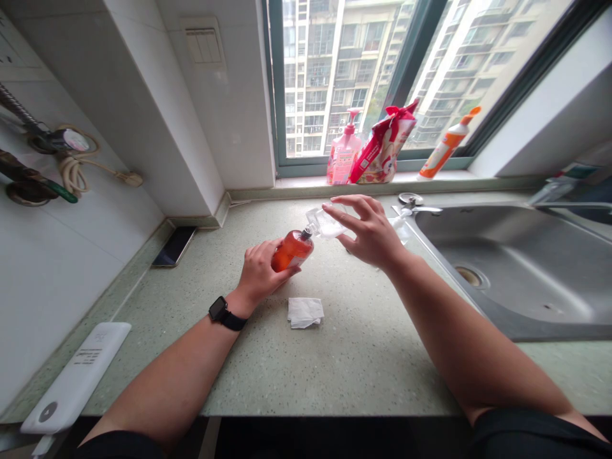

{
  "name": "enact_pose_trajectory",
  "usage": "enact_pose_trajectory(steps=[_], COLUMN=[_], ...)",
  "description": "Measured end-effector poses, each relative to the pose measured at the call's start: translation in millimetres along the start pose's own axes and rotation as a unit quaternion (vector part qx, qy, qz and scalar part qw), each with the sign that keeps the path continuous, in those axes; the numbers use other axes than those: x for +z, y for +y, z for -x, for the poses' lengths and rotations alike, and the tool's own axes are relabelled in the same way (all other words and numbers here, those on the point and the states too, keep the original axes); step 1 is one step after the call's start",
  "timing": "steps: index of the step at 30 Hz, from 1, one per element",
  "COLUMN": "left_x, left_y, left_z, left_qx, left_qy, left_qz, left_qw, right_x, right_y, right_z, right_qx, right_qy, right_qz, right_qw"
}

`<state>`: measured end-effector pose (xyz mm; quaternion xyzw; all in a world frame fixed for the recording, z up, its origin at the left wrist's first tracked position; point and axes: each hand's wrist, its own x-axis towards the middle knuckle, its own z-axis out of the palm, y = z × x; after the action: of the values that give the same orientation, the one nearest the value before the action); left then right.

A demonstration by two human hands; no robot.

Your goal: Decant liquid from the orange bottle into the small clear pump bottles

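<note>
My left hand [261,274] grips an orange plastic bottle [291,250], held tilted above the speckled green countertop [344,376]. A transparent plastic pouch [326,223] meets the bottle's neck through a narrow spout. My right hand [366,233] curves around the pouch, with fingertips on top and thumb at its lower edge. A folded white tissue [305,312] lies on the counter below my hands. My left wrist wears a black smartwatch [224,313].
A steel sink [502,268] lies to the right, with a faucet base [415,207] behind it. A phone [173,247] and white power bank [76,376] lie left. A pink pump bottle [344,153], red-and-white bag [385,146] and orange-capped bottle [444,146] stand on the windowsill.
</note>
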<state>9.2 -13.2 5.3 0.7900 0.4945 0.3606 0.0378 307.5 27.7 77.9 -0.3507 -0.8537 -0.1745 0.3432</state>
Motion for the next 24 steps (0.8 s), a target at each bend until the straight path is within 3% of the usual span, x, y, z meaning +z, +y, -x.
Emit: enact_pose_trajectory(steps=[24], left_x=[0.1], left_y=[0.6], left_z=[-0.2], left_qx=[-0.001], left_qy=[0.0], left_qz=[0.006], left_qw=[1.0], right_x=[-3.0], right_y=[-0.3], right_z=[-0.9], right_qx=[-0.002], right_qy=[-0.008], right_qz=[-0.001], right_qw=[1.0])
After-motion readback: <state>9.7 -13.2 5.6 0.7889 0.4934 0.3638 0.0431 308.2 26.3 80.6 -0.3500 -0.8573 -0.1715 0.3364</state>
